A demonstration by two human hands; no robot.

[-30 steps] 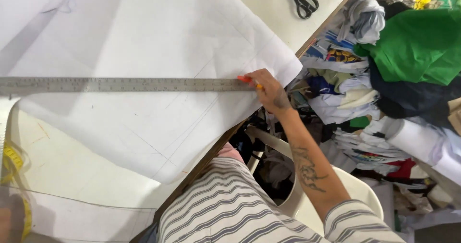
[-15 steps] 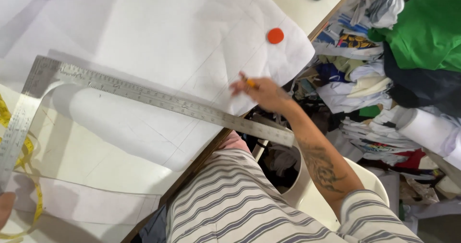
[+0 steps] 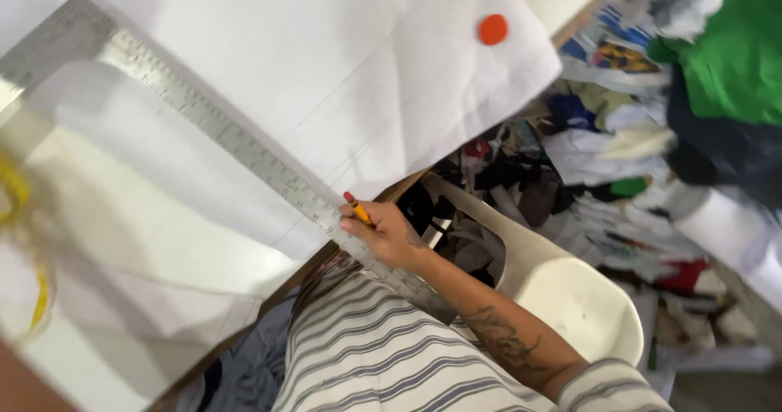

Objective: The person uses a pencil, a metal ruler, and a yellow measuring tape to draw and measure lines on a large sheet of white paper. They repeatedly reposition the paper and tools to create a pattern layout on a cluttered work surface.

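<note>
The right hand [image 3: 387, 237], sitting just below the middle of the frame, is pressing down on a long metal ruler [image 3: 236, 147] while its fingers are curled shut around a yellow pencil [image 3: 356, 208] with a red end. The pencil is poking up and to the left out of the fist, lying right beside the ruler's upper edge. The ruler is running slantwise from the upper left corner of the frame down to the lower middle, where its far end is sticking out past the edge of the bench [image 3: 383, 192] and over the person's striped shirt [image 3: 383, 355]. It is an L-shaped square, with its short leg bending down at the far left. Under it, large sheets of white paper [image 3: 342, 62] are covering the bench, marked with faint pencil lines. A small round orange disc [image 3: 493, 29] is lying on the paper in the upper right part. The left hand is not in view. A yellow tape measure [image 3: 24, 216] is blurring at the left edge. A white plastic chair [image 3: 562, 298] and heaps of cloth [image 3: 733, 62] are filling the right side.
</note>
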